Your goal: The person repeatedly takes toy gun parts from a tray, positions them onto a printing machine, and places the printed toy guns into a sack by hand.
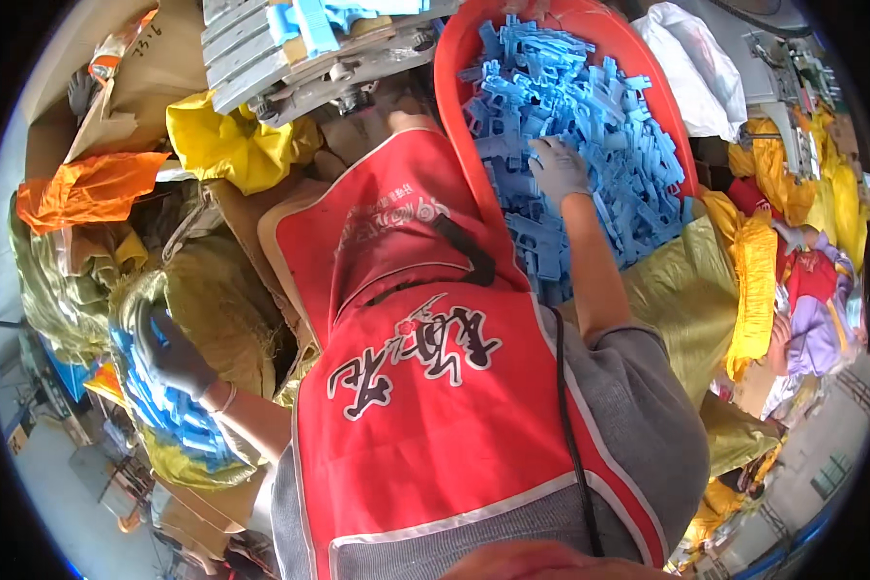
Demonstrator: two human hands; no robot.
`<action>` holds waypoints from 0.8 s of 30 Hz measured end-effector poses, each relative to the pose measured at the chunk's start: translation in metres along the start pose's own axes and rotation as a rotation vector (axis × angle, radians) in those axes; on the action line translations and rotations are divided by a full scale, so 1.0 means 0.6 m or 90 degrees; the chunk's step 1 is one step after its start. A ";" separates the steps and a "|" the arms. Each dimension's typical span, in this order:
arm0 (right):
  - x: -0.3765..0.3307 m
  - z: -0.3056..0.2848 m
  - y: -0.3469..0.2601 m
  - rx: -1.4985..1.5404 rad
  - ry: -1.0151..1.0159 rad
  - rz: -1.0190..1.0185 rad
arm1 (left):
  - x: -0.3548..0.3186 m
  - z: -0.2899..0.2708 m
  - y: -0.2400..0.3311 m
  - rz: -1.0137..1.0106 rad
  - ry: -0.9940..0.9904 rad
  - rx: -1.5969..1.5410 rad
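My right hand [558, 168], in a grey work glove, reaches into a red tub [449, 92] heaped with light blue plastic toy gun pieces [604, 126]. Its fingers are spread and rest on the top of the heap, gripping no piece that I can see. Down at the left, my gloved left hand [176, 356] is at an olive woven sack [217, 290] that holds more blue pieces [179, 418]. The left fingers look stretched apart, with blue plastic showing beside them. Whether they touch that plastic is unclear.
Ahead stands a grey slatted bench [246, 53] with blue pieces [309, 21] on it. Yellow [227, 145] and orange bags [92, 188] lie at the left beside cardboard. A white sack [691, 72] is right of the tub. Another person in a purple sleeve [817, 333] works at the far right.
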State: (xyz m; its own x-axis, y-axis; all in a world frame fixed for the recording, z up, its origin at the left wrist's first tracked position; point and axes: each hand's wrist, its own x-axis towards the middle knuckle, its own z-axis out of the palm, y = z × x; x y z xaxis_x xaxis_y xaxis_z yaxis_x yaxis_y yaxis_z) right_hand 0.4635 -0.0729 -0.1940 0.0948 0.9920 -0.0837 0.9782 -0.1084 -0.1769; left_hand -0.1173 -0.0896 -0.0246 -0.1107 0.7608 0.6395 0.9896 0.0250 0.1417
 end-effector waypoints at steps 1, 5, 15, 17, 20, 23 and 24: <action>0.007 0.015 0.006 -0.004 0.010 -0.011 | 0.003 0.025 0.022 0.001 -0.010 -0.056; 0.061 0.091 -0.028 -0.085 -0.009 -0.143 | 0.008 0.050 0.060 -0.013 -0.049 -0.151; 0.082 0.022 -0.076 0.060 -0.074 -0.039 | -0.011 0.069 0.077 -0.062 -0.150 -0.220; 0.061 -0.001 -0.054 0.180 0.012 0.007 | -0.013 0.071 0.075 -0.072 -0.152 -0.221; 0.025 0.003 0.028 0.307 0.091 0.085 | -0.013 0.072 0.081 -0.067 -0.148 -0.241; -0.019 0.011 0.094 0.285 0.049 0.144 | -0.004 0.082 0.094 -0.038 -0.152 -0.234; -0.037 -0.003 0.096 0.272 -0.027 0.189 | 0.004 0.080 0.110 -0.035 -0.153 -0.235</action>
State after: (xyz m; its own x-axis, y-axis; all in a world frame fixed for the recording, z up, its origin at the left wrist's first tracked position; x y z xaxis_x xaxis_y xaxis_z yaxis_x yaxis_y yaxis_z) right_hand 0.5181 -0.1012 -0.2006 0.3409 0.9119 -0.2286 0.7466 -0.4104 -0.5236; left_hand -0.0479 -0.0551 -0.0497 -0.0942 0.8949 0.4361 0.8791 -0.1308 0.4584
